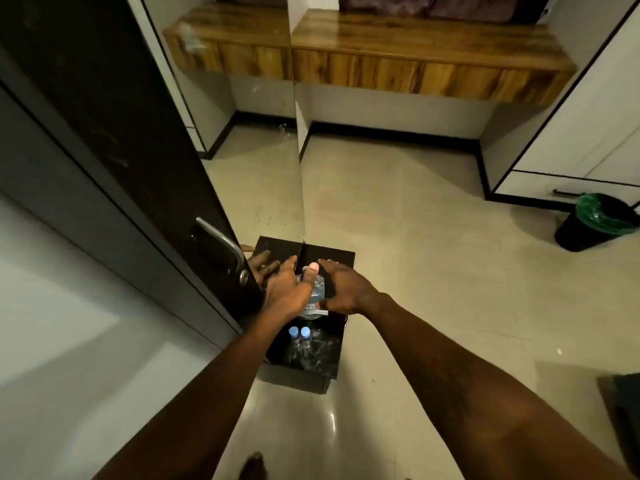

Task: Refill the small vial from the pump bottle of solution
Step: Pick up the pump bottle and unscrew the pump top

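Two blue-capped vials (300,333) stand capped on the black stand (341,258), just nearer than the pump bottle (314,295). Left hand (287,296) grasps it; right hand (341,289) spread beside. Step: positioning. Next: uncap one vial.

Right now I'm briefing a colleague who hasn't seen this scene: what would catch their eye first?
Both hands meet at centre over a clear bottle on a small black table: the left hand lies over it, the right hand is spread beside it. Two small blue-capped vials stand just nearer, and a mirror beside the table reflects the scene.
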Demonstrator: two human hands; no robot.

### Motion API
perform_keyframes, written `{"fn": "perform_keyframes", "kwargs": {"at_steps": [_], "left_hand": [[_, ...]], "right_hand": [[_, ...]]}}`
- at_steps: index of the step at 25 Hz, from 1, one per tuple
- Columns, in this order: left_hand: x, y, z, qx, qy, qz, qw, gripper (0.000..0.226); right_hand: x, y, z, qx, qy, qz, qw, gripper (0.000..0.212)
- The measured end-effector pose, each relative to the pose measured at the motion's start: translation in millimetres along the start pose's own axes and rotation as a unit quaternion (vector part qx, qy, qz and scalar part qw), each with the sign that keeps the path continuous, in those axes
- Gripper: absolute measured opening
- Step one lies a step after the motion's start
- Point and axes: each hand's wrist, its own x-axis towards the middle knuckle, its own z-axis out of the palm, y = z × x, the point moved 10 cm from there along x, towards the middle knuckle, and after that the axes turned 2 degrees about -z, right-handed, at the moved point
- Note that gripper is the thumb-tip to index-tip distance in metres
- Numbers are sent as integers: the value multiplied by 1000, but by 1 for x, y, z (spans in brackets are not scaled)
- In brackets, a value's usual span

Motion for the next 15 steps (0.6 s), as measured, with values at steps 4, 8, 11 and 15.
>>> {"fn": "perform_keyframes", "kwargs": {"at_steps": [4, 8, 11, 15], "left_hand": [[13, -21, 12, 8, -20, -18, 1000, 66], [19, -28, 20, 23, -14, 6, 1000, 61], [21, -32, 21, 16, -15, -4, 1000, 60], [16, -21, 15, -13, -46, -15, 999, 59]], "right_hand": [[25, -10, 28, 39, -19, -1, 999, 102], [44, -2, 40, 114, 6, 26, 993, 76], [50, 0, 42, 107, 3, 26, 994, 65], [36, 8, 16, 103, 25, 39, 994, 58]]}}
